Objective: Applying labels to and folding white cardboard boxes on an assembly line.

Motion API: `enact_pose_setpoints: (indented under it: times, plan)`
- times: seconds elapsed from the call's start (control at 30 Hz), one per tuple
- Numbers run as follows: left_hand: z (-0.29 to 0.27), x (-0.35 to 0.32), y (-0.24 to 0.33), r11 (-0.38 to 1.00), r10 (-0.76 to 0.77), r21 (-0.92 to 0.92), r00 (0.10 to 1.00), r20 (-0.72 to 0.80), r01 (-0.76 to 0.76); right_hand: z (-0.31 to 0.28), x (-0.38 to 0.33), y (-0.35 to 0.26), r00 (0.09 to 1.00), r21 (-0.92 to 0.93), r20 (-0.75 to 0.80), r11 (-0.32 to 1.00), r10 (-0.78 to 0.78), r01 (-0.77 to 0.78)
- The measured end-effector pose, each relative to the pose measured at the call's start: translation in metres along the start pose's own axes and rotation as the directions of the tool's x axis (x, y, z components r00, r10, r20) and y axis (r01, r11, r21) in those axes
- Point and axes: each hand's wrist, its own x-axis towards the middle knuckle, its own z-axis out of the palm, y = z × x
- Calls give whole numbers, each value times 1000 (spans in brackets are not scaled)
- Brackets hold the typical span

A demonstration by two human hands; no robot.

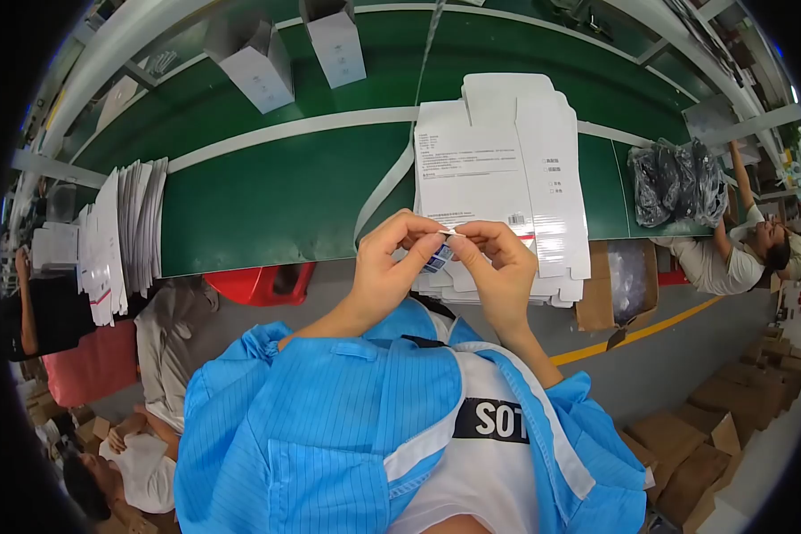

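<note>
Close to my chest, both hands pinch a small blue-and-white printed sheet (437, 260) that may be a strip of labels. My left hand (388, 258) grips it with thumb and bent fingers. The thumb and forefinger of my right hand (497, 260) meet the left fingertips at a small white edge on top. My fingers partly cover the sheet, so its full shape is hidden. Just beyond my hands, a stack of flat white cartons (472, 191) lies at the bench's near edge, with printed text on the top one.
Folded white cartons (107, 245) stand in a row at the left of the green bench (267, 200). Two upright white boxes (338, 49) sit further back. Black goods in clear plastic (676, 185) lie right, above an open brown carton (616, 285). Co-workers sit on both sides.
</note>
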Motion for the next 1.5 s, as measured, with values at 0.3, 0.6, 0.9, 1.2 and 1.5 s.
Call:
enact_pose_setpoints:
  times: [0.3, 0.6, 0.9, 1.2, 1.5]
  plan:
    - [34, 0, -16, 997, 51, 68, 998, -41, -48, -34, 2, 12, 999, 50, -3, 997, -53, 53]
    - [35, 12, -27, 994, 84, 73, 996, 31, -86, -36, 8, 19, 996, 81, -37, 994, 82, -79]
    - [29, 14, -41, 996, -86, 49, 992, 95, 81, -30, 13, 28, 989, -12, -147, 1000, -22, 21]
    - [32, 21, -52, 981, -183, 98, 960, 211, 166, -93, 28, 15, 973, -155, -226, 985, 40, -77]
    - [21, 34, -67, 861, 217, 374, 914, 342, -344, -126, 44, 8, 856, -648, -340, 757, -389, 86]
